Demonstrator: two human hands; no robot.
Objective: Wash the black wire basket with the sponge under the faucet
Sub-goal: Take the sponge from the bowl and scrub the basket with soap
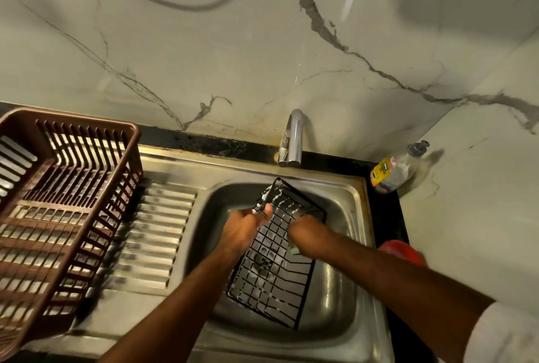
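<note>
Hands work over the sink: the left hand grips the soapy black wire basket standing tilted in the basin, the right hand clutches a sponge against its mesh. Farther left, a brown dish rack sits on the drainboard. Beyond, faucet and soap bottle.

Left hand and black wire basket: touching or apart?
Touching. The head view shows the left hand gripping the soapy upper edge of the black wire basket, thumb over a wire.

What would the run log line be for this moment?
stage: scrubbing | left hand: grips black wire basket | right hand: holds sponge on basket | basket: soapy, over sink
</note>
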